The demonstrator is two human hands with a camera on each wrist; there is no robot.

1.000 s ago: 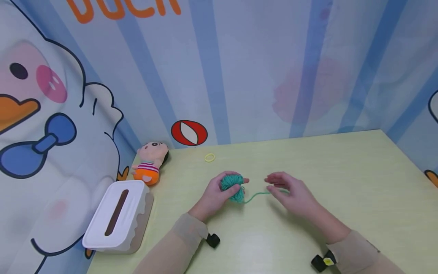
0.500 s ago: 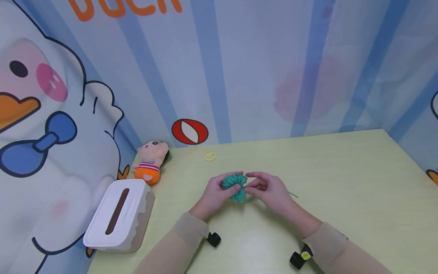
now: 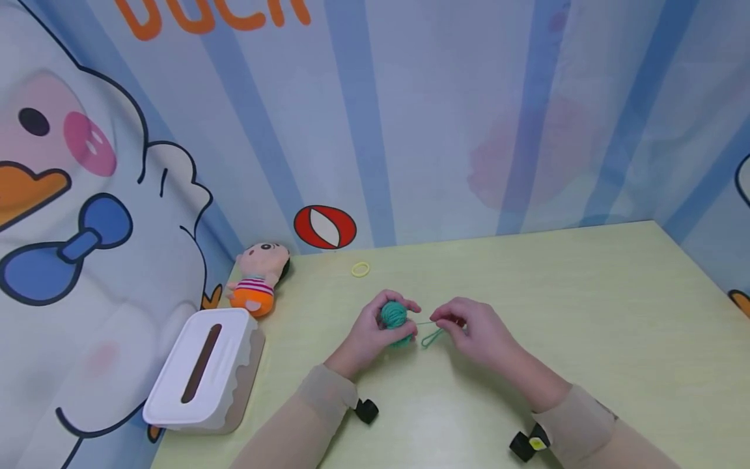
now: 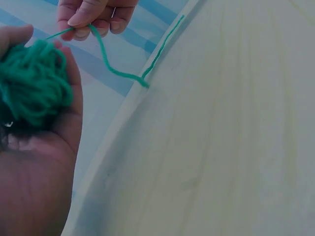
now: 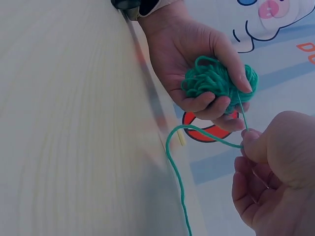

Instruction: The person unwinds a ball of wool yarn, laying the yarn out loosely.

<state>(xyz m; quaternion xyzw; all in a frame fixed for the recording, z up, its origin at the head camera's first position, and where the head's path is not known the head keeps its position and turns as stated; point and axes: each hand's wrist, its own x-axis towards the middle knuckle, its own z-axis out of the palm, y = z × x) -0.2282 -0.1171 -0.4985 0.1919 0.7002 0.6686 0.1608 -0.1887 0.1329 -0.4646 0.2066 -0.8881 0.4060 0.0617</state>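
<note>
My left hand grips a bundle of green yarn, its thumb and fingers curled round the wound strands. In the right wrist view the ball of yarn shows loose loops on one side and the left thumb laid across it. To its right, my right hand pinches the strand between thumb and forefinger. A short taut length runs from the ball to those fingertips. Beyond the pinch, the loose tail hangs in a bend, as the left wrist view shows.
A white-lidded tissue box stands at the table's left side, with a small plush doll behind it. A yellow ring lies near the back edge of the pale table. A printed cloth backdrop rises behind.
My right hand came left to the yarn, pinched the strand and drew slightly back right with it. The left hand turned the ball a little while holding it.
</note>
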